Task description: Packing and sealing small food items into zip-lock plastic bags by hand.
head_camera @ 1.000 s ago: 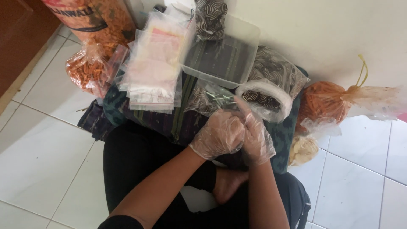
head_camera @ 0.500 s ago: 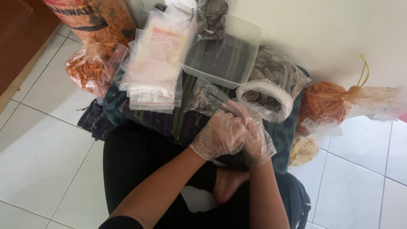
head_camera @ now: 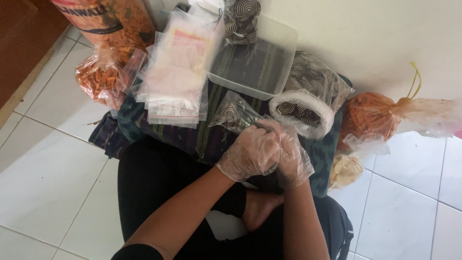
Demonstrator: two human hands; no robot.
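Note:
Both hands wear thin clear plastic gloves and meet over my lap. My left hand and my right hand pinch the near end of a small clear bag filled with black-and-white swirl-patterned snacks. The bag lies on a dark patterned cloth and points away toward the upper left. Just right of it sits a large open bag of the same swirl snacks, its rim rolled down.
A stack of empty clear zip bags lies at the left, a clear plastic tub behind. Bags of orange snacks sit at far left and right. A pale cracker bag rests on white floor tiles by the wall.
My right index finger, raised a second ago, has folded down, and both hands have closed together on the bag's end. The small bag has settled flatter on the cloth.

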